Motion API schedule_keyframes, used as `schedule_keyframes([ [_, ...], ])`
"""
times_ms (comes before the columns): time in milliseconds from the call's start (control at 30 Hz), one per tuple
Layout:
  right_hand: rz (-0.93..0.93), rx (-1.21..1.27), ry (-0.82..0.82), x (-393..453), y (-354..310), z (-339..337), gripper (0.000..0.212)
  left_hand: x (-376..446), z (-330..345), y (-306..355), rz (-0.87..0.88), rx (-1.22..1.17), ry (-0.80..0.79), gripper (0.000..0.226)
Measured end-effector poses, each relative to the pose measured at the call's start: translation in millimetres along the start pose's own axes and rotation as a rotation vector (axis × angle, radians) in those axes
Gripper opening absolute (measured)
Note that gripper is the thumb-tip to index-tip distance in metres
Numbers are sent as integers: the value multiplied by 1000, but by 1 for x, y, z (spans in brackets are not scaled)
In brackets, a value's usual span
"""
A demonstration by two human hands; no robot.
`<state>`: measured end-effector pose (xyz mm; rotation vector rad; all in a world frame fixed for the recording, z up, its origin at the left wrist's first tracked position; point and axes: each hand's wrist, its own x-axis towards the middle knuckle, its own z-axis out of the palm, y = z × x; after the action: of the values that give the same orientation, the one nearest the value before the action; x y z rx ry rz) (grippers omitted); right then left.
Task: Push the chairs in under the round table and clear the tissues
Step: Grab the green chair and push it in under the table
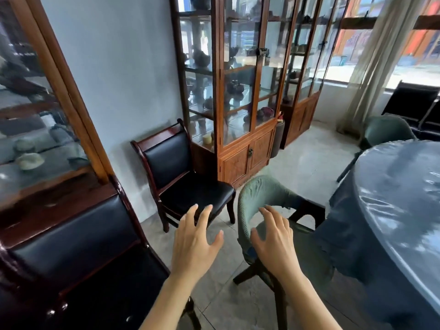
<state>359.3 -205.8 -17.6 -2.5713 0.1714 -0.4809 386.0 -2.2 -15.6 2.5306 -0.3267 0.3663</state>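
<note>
A green fabric chair (pixel 259 194) with dark wooden legs stands beside the round table (pixel 392 210), which wears a blue cloth under clear plastic. Its seat lies partly under the table's edge. My right hand (pixel 273 236) hovers with fingers spread just over the chair's curved backrest; touch cannot be told. My left hand (pixel 195 241) is open in the air left of that chair, above the floor. A second green chair (pixel 385 132) stands at the table's far side. No tissues show.
Two black leather chairs with dark red frames stand along the left wall, one ahead (pixel 176 172) and one close by (pixel 78 253). Glass display cabinets (pixel 242 91) line the back wall. A curtain (pixel 373 67) hangs by the window. Grey tiled floor (pixel 304 160) lies between the cabinets and the table.
</note>
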Motion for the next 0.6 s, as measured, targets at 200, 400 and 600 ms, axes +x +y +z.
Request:
schedule_keyframes([
  [200, -22, 3, -13, 96, 12, 25, 55, 97, 26, -9, -17, 31, 4, 64],
  [400, -31, 22, -25, 170, 17, 54, 52, 174, 51, -27, -10, 40, -8, 62],
  [600, 22, -3, -33, 242, 26, 85, 55, 260, 84, -51, 23, 16, -37, 63],
])
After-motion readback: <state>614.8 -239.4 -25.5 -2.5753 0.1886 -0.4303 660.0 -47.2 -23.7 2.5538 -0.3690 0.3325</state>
